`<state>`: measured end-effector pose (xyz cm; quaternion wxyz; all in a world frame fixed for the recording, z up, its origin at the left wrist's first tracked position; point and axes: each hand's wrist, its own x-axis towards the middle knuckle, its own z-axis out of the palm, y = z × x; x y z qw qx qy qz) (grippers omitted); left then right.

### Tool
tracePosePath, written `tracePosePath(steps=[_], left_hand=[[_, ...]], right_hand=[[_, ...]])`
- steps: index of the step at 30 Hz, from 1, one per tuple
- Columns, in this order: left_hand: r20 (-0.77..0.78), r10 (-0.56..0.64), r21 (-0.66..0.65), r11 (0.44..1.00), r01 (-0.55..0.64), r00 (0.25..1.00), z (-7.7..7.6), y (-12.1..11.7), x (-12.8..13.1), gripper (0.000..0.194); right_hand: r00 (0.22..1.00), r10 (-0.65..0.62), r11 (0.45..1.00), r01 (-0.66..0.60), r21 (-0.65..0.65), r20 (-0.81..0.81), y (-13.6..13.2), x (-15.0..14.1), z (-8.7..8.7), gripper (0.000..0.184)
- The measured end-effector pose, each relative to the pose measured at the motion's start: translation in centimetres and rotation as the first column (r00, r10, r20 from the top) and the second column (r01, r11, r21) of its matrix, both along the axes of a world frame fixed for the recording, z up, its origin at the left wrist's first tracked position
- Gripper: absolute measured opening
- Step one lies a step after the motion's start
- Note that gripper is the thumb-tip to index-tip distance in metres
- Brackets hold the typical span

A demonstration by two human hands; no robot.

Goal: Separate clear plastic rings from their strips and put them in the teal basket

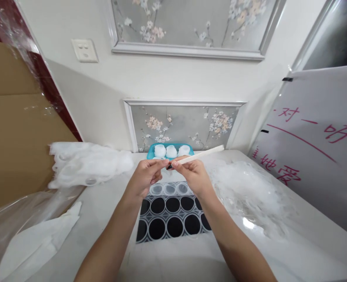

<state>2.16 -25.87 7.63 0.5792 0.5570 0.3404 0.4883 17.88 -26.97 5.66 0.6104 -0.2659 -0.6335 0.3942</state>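
Over the middle of the table, my two hands meet at the fingertips. My right hand (196, 175) is closed around a long, flat, off-white stick (205, 153), which slants up to the right. A small black piece (169, 167) shows between the fingertips, and I cannot tell whether it belongs to the stick. My left hand (146, 175) pinches at that spot, its fingertips close against the black piece; what exactly it grips is too small to make out. Beyond the hands stands a teal tray (150, 152) with several white rounded cups (171, 151). Below them lies a black-and-grey mat (173, 217) patterned with circles.
A row of translucent round pieces (169, 189) lies along the mat's far edge. White fluffy material (85, 162) sits at the left, and clear plastic wrap (249, 196) at the right. A cardboard box (17, 129) and a whiteboard (311, 156) flank the white table (103, 219).
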Motion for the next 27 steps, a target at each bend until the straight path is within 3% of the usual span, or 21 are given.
tracePosePath(steps=[6,11,17,22,25,27], left_hand=[[0.098,0.024,-0.072,0.997,-0.017,0.995,-0.4,1.0,-0.5,0.026],[0.235,0.039,-0.176,0.984,0.003,0.971,-0.1,1.0,-0.8,0.020],[0.336,0.023,-0.189,0.981,0.044,0.941,0.2,1.1,-1.3,0.020],[0.264,-0.047,-0.162,0.983,0.093,0.963,0.1,0.7,-1.4,0.020],[0.150,-0.089,-0.089,0.991,0.103,0.985,0.3,0.1,-1.4,0.021],[0.080,-0.079,-0.027,0.996,0.082,0.994,0.7,-0.2,-1.7,0.021]], right_hand=[[0.999,-0.040,0.999,0.040,-0.020,0.005,0.5,0.3,-0.1,0.011],[0.992,-0.052,0.999,0.052,0.004,0.115,0.7,0.3,-0.2,0.016],[0.969,0.123,0.989,-0.102,-0.108,0.214,0.9,0.4,-0.6,0.018],[0.876,0.262,0.964,-0.214,-0.159,0.406,0.7,1.3,-0.3,0.021],[0.861,0.336,0.941,-0.290,-0.173,0.382,0.9,1.8,-0.3,0.019],[0.906,0.316,0.948,-0.288,-0.137,0.282,1.0,1.9,-0.2,0.016]])
